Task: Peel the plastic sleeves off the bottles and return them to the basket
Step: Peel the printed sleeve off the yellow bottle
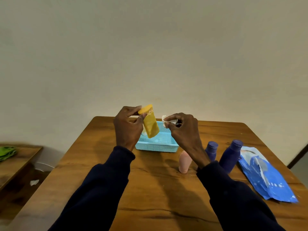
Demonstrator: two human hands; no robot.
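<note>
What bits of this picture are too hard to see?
Head view:
Basket inside: partly hidden by the yellow bottle and left hand.
Pink bottle, top: behind the right hand.
White scrap in that hand: too small to identify.
Green thing: cut off by the left edge.

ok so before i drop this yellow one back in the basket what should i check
1. Left hand has a firm hold on the yellow bottle, near its cap: ok.
2. Sleeve fully off the yellow bottle: cannot tell, there are whitish bits just under the cap.
3. Peeled white scrap is apart from the bottle, pinched in the right hand: ok.
4. Basket sits below the bottle with room inside: ok.
5. Pink bottle stands right under the right wrist: not ok, it could get knocked over.
</note>
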